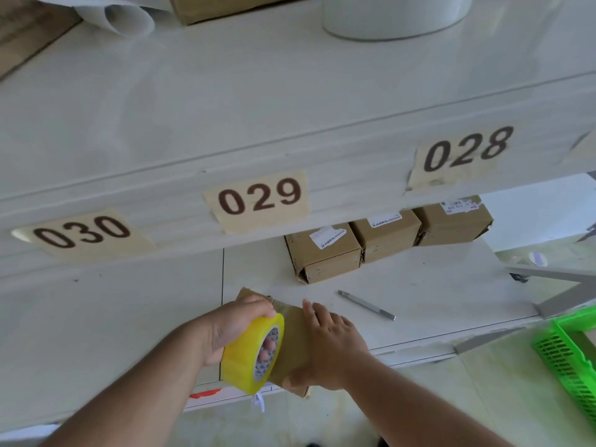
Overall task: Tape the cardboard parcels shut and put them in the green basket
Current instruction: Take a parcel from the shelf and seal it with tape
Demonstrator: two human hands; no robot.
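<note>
Gripping the yellow tape roll (253, 353) through its core, the left hand (235, 327) works low centre while the right hand (325, 343) presses flat on the cardboard parcel (290, 346). That small, stiff box looks light; holding its side edges seems safest.

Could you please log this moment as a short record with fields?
left hand: grips the tape roll, fingers through its core
right hand: lies flat on the parcel, fingers straight
other parcels: three in a row under the shelf edge, labels on top
green basket: at right, contents out of view
pen-like tool: on the surface, right of the hands
shelf tags: 030, 029, 028
</note>
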